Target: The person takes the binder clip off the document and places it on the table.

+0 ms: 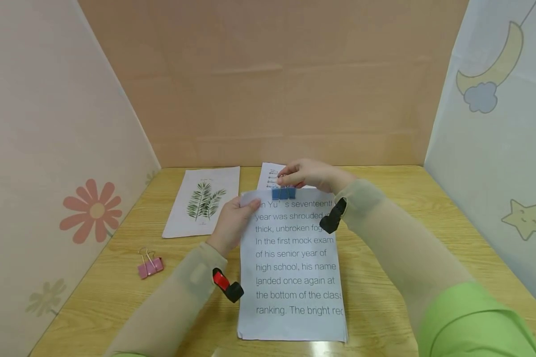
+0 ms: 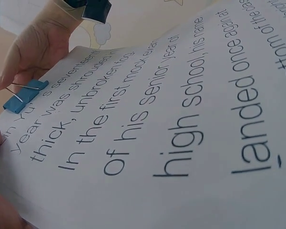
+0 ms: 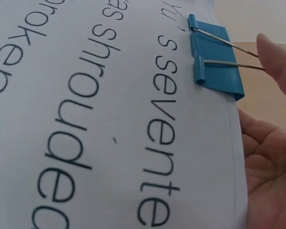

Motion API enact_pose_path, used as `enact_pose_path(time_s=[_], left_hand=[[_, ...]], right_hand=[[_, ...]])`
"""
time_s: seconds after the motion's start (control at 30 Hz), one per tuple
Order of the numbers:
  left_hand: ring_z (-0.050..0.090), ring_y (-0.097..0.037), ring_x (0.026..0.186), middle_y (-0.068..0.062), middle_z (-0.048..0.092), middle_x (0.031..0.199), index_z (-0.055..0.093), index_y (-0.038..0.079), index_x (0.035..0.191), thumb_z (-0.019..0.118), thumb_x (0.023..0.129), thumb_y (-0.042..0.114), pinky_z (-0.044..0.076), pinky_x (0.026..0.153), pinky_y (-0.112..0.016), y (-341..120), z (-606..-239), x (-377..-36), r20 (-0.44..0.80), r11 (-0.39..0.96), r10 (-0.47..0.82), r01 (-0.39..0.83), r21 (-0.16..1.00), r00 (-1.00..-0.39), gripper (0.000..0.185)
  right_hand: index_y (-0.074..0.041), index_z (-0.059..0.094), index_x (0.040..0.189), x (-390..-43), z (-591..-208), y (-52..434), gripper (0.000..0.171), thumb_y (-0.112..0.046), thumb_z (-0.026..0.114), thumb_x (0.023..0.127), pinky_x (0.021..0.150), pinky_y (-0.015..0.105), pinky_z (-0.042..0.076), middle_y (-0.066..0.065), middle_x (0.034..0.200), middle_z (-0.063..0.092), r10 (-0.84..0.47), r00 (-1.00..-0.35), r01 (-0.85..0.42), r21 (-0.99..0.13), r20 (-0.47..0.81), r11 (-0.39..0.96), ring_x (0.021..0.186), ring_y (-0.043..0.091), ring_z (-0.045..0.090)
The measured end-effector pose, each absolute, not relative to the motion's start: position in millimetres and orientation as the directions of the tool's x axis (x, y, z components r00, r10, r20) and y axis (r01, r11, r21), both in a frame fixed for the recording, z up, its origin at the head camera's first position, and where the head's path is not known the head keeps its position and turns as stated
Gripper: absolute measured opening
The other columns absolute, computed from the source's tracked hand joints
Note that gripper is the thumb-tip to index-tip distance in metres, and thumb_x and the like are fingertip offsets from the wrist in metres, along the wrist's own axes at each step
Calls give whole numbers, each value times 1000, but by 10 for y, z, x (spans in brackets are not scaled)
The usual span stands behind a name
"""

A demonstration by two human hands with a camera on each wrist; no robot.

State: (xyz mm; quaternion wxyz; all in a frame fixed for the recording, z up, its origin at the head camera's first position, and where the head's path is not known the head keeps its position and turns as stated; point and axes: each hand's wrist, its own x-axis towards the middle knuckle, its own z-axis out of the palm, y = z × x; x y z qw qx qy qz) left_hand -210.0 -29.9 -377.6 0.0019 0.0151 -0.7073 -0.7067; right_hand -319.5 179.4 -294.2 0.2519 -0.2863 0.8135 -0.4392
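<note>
A stack of white sheets printed with large text (image 1: pixel 295 263) lies on the wooden table (image 1: pixel 384 258), its top end lifted a little. A blue binder clip (image 1: pixel 283 193) sits on the top edge of the stack. My right hand (image 1: pixel 287 179) reaches over from the right and pinches the clip's wire handles. In the right wrist view the blue binder clip (image 3: pixel 214 62) bites the sheet edge and a fingertip (image 3: pixel 276 59) touches the wires. My left hand (image 1: pixel 248 207) pinches the stack's top left corner. In the left wrist view the blue binder clip (image 2: pixel 23 97) shows beside the right hand (image 2: pixel 38 47).
A pink binder clip (image 1: pixel 150 266) lies on the table to the left. A sheet with a green leaf print (image 1: pixel 203 201) lies at the back left, and another printed sheet (image 1: pixel 269 174) lies behind the stack. Patterned walls close in the left, back and right sides.
</note>
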Motion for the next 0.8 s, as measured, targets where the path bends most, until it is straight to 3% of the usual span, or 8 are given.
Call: enact_pose_path(time_s=[0.2, 0.33, 0.53, 0.8], left_hand=[[69, -25, 73, -11, 70, 91, 66, 11, 105, 58, 90, 55, 57, 60, -37, -297, -3758, -2092, 53, 109, -154, 37, 993, -987, 47], [67, -21, 68, -12, 69, 89, 67, 8, 105, 57, 93, 50, 56, 57, -35, -292, -3766, -2104, 64, 89, -194, 48, 995, -979, 45], [67, -21, 68, -12, 68, 89, 67, 7, 108, 57, 93, 48, 56, 57, -34, -295, -3778, -2091, 75, 68, -195, 63, 996, -978, 45], [69, -25, 74, -11, 70, 93, 67, 11, 107, 57, 92, 53, 57, 61, -37, -316, -3801, -2081, 52, 97, -164, 36, 995, -985, 46]], right_hand=[[-5, 61, 122, -3145, -2938, 1778, 45, -32, 71, 87, 98, 42, 40, 8, 111, 63, -680, -717, -236, -864, -154, 444, 104, 26, 53], [-2, 63, 118, -3134, -2942, 1759, 42, -33, 68, 90, 96, 39, 42, 11, 101, 62, -685, -716, -226, -881, -138, 415, 98, 25, 55], [1, 65, 110, -3098, -2942, 1727, 35, -26, 68, 90, 94, 39, 43, 17, 96, 62, -677, -729, -222, -901, -101, 373, 94, 26, 55], [-2, 68, 111, -3052, -3026, 1741, 33, -26, 70, 88, 97, 42, 40, 9, 96, 66, -631, -775, -255, -900, -28, 354, 96, 25, 56]])
